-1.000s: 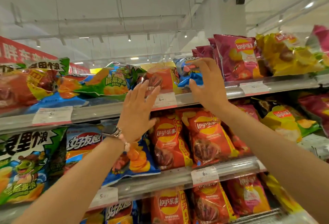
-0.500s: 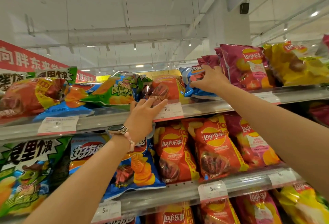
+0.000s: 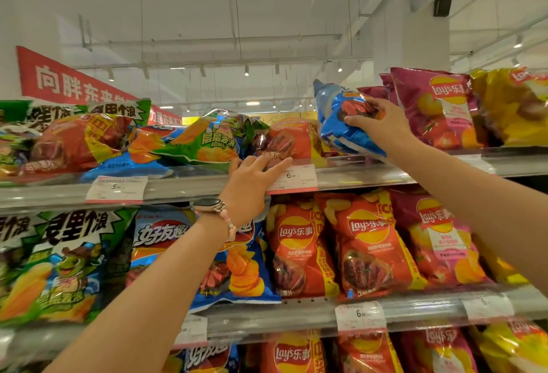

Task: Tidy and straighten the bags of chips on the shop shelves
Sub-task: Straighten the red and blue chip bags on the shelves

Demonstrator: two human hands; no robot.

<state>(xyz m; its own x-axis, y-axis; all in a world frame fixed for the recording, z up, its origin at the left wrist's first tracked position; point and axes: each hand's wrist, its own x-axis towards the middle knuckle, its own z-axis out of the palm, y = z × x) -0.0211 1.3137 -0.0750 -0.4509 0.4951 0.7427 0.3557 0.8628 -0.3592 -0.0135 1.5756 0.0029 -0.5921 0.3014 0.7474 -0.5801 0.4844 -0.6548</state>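
Fingers (image 3: 360, 119) of right hand (image 3: 382, 126) grasping blue chip bag (image 3: 338, 123) tilted above top shelf (image 3: 370, 173) lip, left hand (image 3: 252, 185) released, flat on red bag (image 3: 284, 142) at that lip.

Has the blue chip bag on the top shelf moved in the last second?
Yes. The blue chip bag, gripped by the right hand, has tipped up and toward the purple Lay's bag.

top shelf (image 3: 355, 178), toppled chip bags (image 3: 207, 141)
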